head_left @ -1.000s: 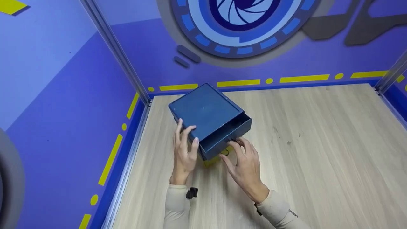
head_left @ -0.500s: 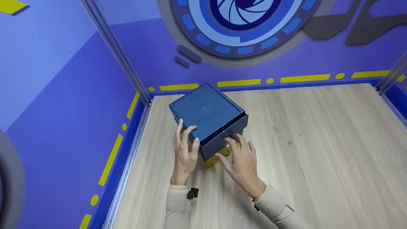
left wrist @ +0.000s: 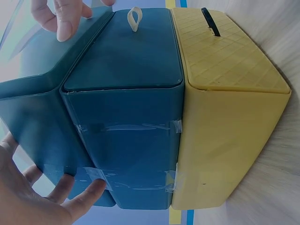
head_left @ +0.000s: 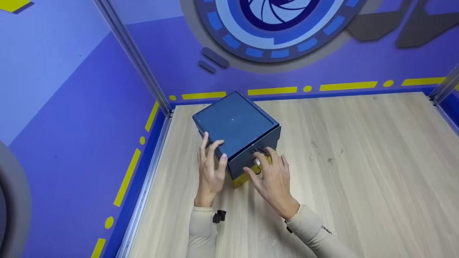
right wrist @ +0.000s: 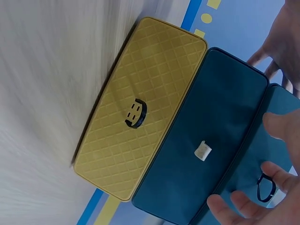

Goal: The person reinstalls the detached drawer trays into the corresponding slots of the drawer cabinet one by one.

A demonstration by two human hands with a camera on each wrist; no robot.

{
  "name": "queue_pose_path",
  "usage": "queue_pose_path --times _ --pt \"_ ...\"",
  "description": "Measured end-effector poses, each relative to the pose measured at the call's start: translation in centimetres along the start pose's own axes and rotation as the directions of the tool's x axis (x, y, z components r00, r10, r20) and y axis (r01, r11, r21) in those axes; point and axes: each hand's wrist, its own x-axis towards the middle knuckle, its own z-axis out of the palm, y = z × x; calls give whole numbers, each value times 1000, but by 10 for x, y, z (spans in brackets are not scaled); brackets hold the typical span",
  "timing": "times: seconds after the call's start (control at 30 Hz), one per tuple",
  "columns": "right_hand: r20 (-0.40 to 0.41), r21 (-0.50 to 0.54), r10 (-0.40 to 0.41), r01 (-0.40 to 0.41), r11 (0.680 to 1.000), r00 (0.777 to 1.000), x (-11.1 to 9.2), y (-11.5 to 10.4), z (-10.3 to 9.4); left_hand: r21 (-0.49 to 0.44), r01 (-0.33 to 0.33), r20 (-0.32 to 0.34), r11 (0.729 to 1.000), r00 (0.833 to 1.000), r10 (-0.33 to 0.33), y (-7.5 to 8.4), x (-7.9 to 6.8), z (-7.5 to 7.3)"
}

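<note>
A stack of drawer boxes stands turned at an angle on the table: a dark blue top box (head_left: 235,122), a dark blue middle box (left wrist: 129,61) and a yellow bottom box (left wrist: 234,65). The top drawer (head_left: 241,163) sits almost flush, a thin dark gap along its upper edge. My left hand (head_left: 211,175) rests spread fingers against the stack's left side. Against the top drawer's front, beside its black loop handle (right wrist: 266,188), my right hand (head_left: 275,182) touches with spread fingers. A white loop (left wrist: 135,18) marks the middle drawer, a black loop (right wrist: 139,115) the yellow one.
The stack stands on a light wood-grain table (head_left: 351,172). A purple and blue printed wall (head_left: 150,43) rises behind it and another on the left, joined by a metal corner post (head_left: 134,57). Clear tape (left wrist: 140,127) runs across the boxes' side.
The top drawer has slid inward, from clearly pulled out to nearly flush. My right hand has moved in with it, while the left hand has stayed on the stack's side.
</note>
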Motion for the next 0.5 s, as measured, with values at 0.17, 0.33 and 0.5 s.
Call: queue_pose_path --times 0.17,0.33,0.5 --pt "-2 6 -4 4 1000 1000 1 0 2 -13 2 15 1000 1000 -2 0 -2 1" --pt "-13 4 -14 14 1000 1000 6 0 4 -12 1 24 1000 1000 -1 0 0 0" --pt "6 3 -14 14 1000 1000 10 0 3 -16 7 22 1000 1000 -6 -1 2 -1"
